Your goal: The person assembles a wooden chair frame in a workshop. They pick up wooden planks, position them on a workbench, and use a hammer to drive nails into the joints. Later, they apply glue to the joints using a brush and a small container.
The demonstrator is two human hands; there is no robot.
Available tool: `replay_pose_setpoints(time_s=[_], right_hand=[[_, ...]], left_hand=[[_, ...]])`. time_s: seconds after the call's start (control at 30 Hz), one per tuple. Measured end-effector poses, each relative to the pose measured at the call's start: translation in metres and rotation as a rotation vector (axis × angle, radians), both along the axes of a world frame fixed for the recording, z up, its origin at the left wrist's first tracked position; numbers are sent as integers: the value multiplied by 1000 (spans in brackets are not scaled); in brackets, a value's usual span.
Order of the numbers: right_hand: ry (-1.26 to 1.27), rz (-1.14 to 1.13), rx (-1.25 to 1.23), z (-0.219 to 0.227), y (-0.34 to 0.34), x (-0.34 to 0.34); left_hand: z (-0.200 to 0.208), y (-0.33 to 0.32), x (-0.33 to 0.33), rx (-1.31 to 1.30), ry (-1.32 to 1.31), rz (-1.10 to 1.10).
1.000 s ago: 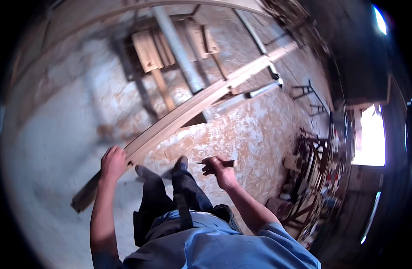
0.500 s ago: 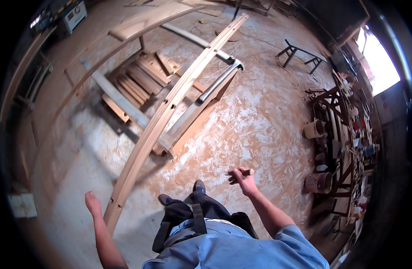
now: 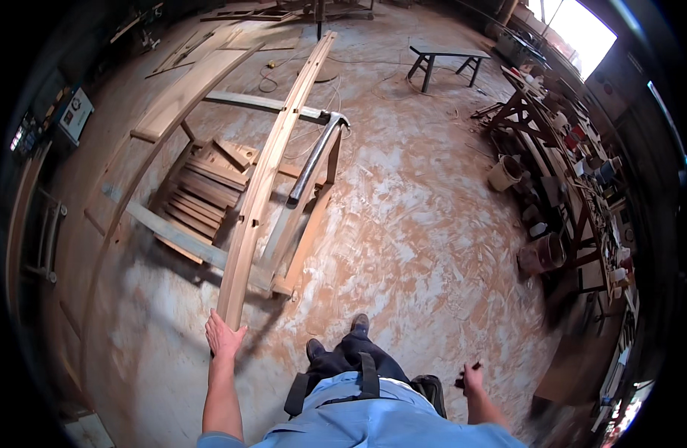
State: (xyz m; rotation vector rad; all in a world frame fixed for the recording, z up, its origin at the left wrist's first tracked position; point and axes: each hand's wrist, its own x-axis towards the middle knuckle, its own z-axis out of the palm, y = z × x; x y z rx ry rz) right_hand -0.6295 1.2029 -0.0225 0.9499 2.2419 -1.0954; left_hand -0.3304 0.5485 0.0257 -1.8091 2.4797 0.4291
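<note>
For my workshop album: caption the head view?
Left hand on the near end of a long timber spanning grey rails.

No lettering, number or sign is legible. At ten o'clock, the pale front panel point(image 3: 78, 114) of a machine point(image 3: 60, 110) carries dark marks, too small to read. At three o'clock, any print on the white bottle point(image 3: 538, 229) and the reddish bucket point(image 3: 541, 256) is likewise too small to make out.

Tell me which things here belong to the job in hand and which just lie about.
Likely in use:
- long slotted timber, left hand at its near end
- small dark object in right hand
- grey crossbars under the timber

Apparently lying about:
- black bench
- beige bucket
</note>
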Motion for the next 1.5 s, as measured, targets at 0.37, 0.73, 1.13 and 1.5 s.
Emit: replay_pose_setpoints(time_s=[0.37, 0.73, 1.13, 1.5], right_hand=[[164, 19, 17, -18, 17, -36], [712, 423, 222, 54, 33, -263], [955, 720, 200, 158, -69, -551], [945, 460, 351, 175, 29, -747]], left_hand=[[-43, 4, 41, -73, -28, 21], [-52, 16, -237, 308, 99, 71], [29, 272, -850, 1141, 325, -873], [120, 529, -1139, 1040, -101, -1911]])
